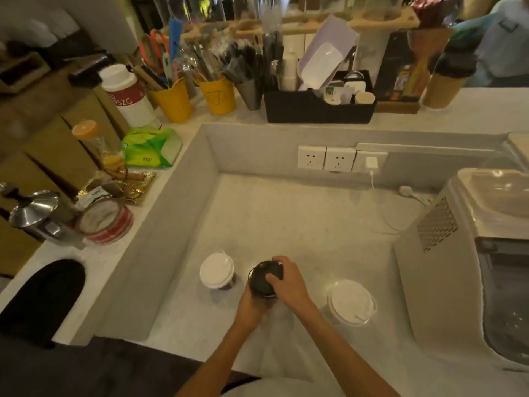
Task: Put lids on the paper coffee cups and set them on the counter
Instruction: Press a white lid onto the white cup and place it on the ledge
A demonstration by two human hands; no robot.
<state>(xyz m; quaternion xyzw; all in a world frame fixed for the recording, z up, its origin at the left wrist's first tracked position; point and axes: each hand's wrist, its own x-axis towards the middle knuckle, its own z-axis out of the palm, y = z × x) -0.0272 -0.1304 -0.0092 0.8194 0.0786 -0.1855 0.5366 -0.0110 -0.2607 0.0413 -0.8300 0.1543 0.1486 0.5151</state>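
From the head camera, the person's left hand (252,303) wraps around the side of a paper cup (264,292) standing on the pale counter (300,224), while the right hand (286,282) lies over its black lid (264,275), fingers curled on the top. Just beside it to the left stands a cup with a white lid (216,270). To the right, apart, sits a wider white-lidded container (351,301).
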